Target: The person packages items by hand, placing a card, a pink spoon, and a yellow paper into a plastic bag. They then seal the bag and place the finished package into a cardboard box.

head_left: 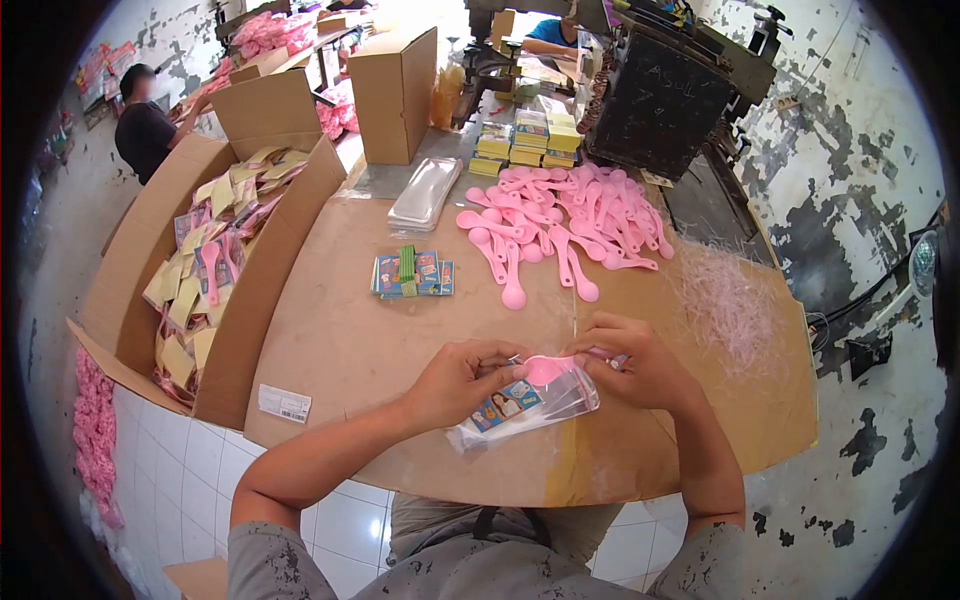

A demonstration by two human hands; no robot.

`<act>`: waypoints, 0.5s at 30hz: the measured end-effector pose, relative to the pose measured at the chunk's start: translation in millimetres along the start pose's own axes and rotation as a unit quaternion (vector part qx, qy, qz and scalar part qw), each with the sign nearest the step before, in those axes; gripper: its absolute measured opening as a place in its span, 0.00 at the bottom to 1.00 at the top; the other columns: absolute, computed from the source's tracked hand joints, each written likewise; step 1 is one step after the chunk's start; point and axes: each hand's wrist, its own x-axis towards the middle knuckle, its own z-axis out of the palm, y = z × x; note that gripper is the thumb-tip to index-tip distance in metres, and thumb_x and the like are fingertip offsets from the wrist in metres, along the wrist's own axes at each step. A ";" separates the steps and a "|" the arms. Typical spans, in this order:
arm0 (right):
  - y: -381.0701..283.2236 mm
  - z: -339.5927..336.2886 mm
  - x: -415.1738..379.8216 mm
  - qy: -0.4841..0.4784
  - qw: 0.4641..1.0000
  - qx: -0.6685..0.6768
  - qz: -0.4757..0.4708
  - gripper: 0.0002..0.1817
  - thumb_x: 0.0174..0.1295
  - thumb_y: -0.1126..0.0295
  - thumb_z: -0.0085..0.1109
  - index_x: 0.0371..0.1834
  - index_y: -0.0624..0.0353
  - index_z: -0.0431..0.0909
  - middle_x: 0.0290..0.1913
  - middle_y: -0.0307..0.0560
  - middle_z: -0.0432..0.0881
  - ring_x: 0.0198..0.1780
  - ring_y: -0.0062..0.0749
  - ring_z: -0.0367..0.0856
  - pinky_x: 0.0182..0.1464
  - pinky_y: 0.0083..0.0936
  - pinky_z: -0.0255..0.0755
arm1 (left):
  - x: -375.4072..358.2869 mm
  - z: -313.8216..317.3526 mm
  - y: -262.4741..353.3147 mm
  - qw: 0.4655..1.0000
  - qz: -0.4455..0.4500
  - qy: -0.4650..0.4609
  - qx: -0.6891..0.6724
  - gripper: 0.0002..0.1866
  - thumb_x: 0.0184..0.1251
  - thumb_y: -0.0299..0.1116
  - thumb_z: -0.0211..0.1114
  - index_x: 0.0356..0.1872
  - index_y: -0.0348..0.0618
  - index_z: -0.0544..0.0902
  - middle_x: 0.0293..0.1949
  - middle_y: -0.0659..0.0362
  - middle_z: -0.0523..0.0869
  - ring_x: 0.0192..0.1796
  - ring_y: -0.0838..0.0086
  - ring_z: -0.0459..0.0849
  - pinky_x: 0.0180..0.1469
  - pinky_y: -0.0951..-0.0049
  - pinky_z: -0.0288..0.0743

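My left hand (pixel 462 380) pinches the upper left edge of a clear plastic bag (pixel 572 398) above the front of the table. Inside the bag lies a blue printed card (pixel 506 405). My right hand (pixel 640 365) is closed around the handle of a pink spoon (pixel 543 371), whose bowl is at the bag's mouth between both hands. The right fingertips hide most of the handle. Beyond the hands lie a heap of pink spoons (pixel 600 205), a banded stack of cards (pixel 408 274) and a stack of clear bags (pixel 427 195).
At left stands an open carton (pixel 262 300) filled with packed bags. Shredded plastic strands (pixel 735 310) lie at right, a label (pixel 284 403) at front left. Card stacks (pixel 530 130), a tall box (pixel 392 95) and a black machine (pixel 655 95) stand behind. Two other people sit farther back.
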 end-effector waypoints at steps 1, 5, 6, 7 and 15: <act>-0.9 2.8 1.4 -0.004 1.000 -0.014 -0.007 0.13 0.67 0.76 0.64 0.53 0.62 0.88 0.44 0.50 0.84 0.45 0.42 0.85 0.47 0.35 0.79 | 0.5 0.5 -3.4 1.000 0.004 0.000 0.010 0.16 0.82 0.28 0.64 0.64 0.32 0.83 0.51 0.56 0.92 0.50 0.82 0.88 0.51 0.78 0.84; -13.7 21.4 10.9 -0.011 0.998 0.045 -0.030 0.22 0.72 0.69 0.59 0.68 0.61 0.78 0.64 0.54 0.79 0.64 0.44 0.80 0.61 0.36 0.77 | 0.4 2.0 -6.7 0.999 0.006 -0.035 0.018 0.15 0.83 0.30 0.64 0.63 0.32 0.83 0.52 0.56 0.92 0.50 0.81 0.88 0.52 0.77 0.83; -18.5 26.8 14.2 -0.011 0.995 0.088 -0.036 0.25 0.74 0.67 0.57 0.72 0.61 0.75 0.69 0.55 0.76 0.69 0.45 0.77 0.65 0.36 0.75 | -0.4 3.7 -7.0 0.999 0.019 -0.048 0.008 0.15 0.83 0.30 0.64 0.62 0.32 0.84 0.51 0.56 0.92 0.51 0.82 0.87 0.54 0.77 0.83; -20.4 33.8 15.2 -0.043 0.984 0.171 -0.021 0.26 0.75 0.66 0.56 0.74 0.62 0.72 0.73 0.55 0.73 0.72 0.45 0.74 0.69 0.38 0.71 | -0.8 4.1 -6.7 0.998 0.032 -0.060 -0.001 0.14 0.83 0.31 0.63 0.61 0.33 0.85 0.51 0.56 0.92 0.52 0.82 0.87 0.56 0.76 0.82; -5.7 7.7 25.0 -0.044 0.964 0.216 -0.148 0.26 0.78 0.66 0.56 0.77 0.61 0.70 0.78 0.53 0.70 0.79 0.42 0.68 0.76 0.41 0.66 | -5.5 -11.0 10.1 0.979 -0.003 -0.145 -0.144 0.19 0.85 0.32 0.61 0.70 0.36 0.78 0.53 0.60 0.90 0.55 0.81 0.86 0.58 0.76 0.81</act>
